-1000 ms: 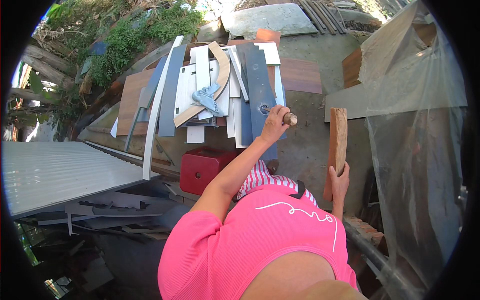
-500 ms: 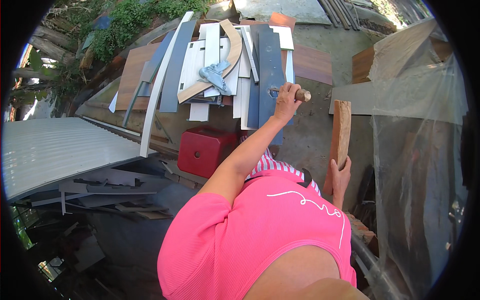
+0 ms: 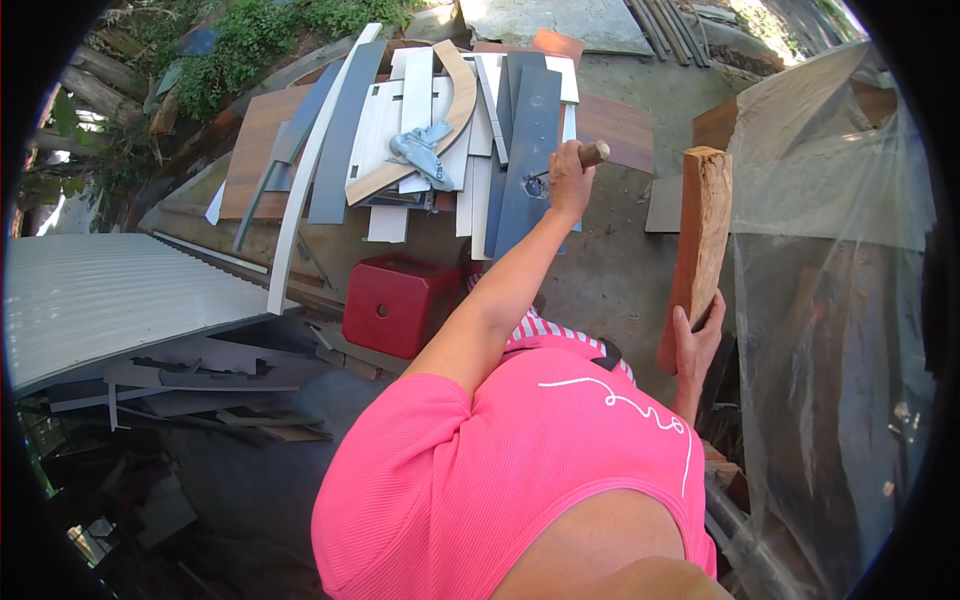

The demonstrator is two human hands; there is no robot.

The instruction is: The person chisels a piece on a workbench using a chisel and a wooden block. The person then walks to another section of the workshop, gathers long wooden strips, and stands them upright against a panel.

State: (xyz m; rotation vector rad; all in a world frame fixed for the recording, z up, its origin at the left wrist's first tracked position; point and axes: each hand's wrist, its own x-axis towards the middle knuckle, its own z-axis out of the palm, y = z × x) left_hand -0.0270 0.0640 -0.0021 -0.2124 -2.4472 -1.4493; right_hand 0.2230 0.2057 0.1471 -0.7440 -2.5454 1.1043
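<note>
My left hand (image 3: pixel 570 187) is closed round a tool with a thick, round wooden handle (image 3: pixel 594 153). The tool's working end is mostly hidden by my fingers, close over a scuffed patch on a dark blue-grey board (image 3: pixel 537 110). At the right, my right hand (image 3: pixel 699 335) grips the lower end of a wooden billet (image 3: pixel 708 215), reddish on one side and rough, pale on the other. This billet stands nearly upright, apart from the boards. A light-blue cloth glove (image 3: pixel 425 150) lies on a curved wooden strip (image 3: pixel 462 100) beside the dark board.
White and grey panels (image 3: pixel 381 120) are piled ahead, with a long white strip (image 3: pixel 312 185) leaning at their left. A red plastic stool (image 3: pixel 392 300) stands nearer me. Corrugated sheeting (image 3: pixel 130 295) lies left; clear plastic sheeting (image 3: pixel 820 330) hangs right.
My right hand has raised the wooden billet and brought it slightly right. My left hand, still on the wooden-handled tool, has shifted slightly up the dark board; the view has shifted a little.
</note>
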